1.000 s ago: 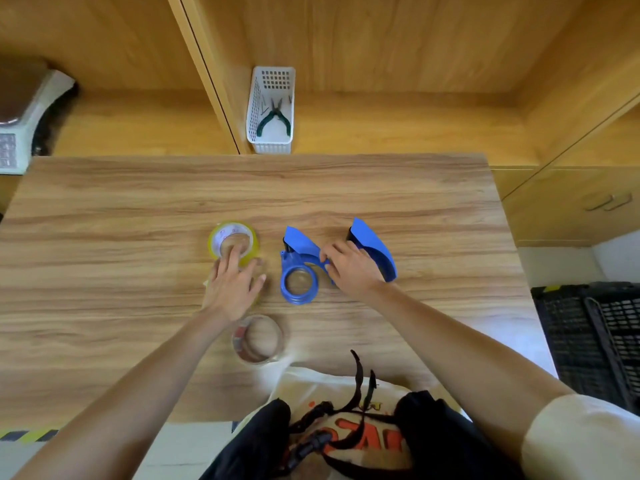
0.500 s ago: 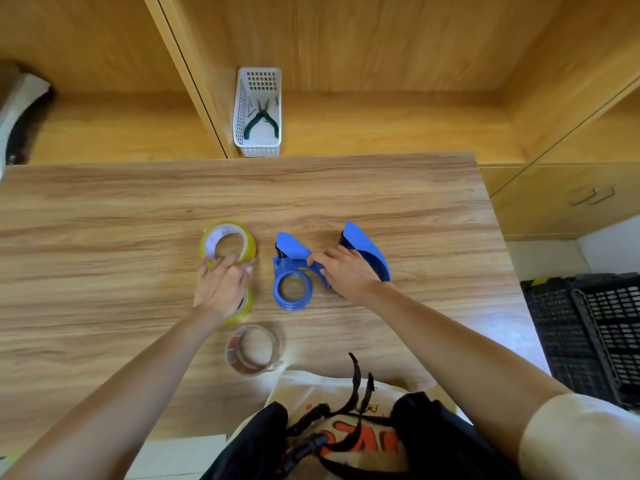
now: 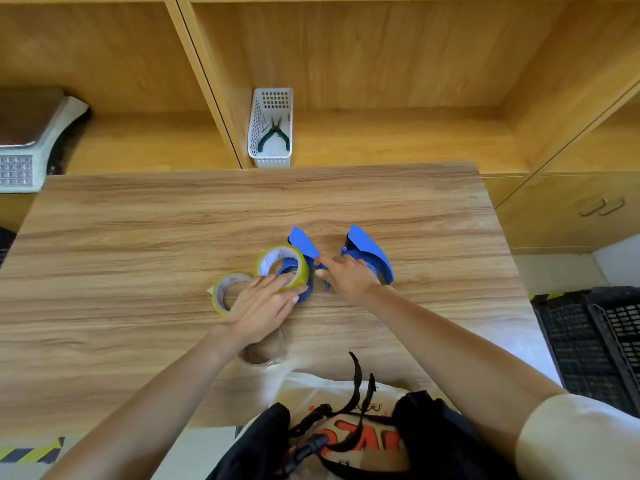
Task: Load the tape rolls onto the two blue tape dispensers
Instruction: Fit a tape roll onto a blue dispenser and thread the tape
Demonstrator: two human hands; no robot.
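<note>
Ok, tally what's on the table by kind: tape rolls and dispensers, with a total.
Tape rolls: 3, namely the yellow roll held tilted over a dispenser, a second yellow-edged roll lying flat, and a clear roll partly hidden under the left wrist.
Blue dispensers: 2, the left dispenser and the right dispenser.
Total: 5

Yellow tape roll (image 3: 282, 263) over blue dispenser (image 3: 304, 247)

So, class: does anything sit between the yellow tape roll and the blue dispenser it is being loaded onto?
Nothing visible does. The left hand holds the yellow tape roll tilted directly over the near dispenser's hub, while the right hand steadies that dispenser.
</note>
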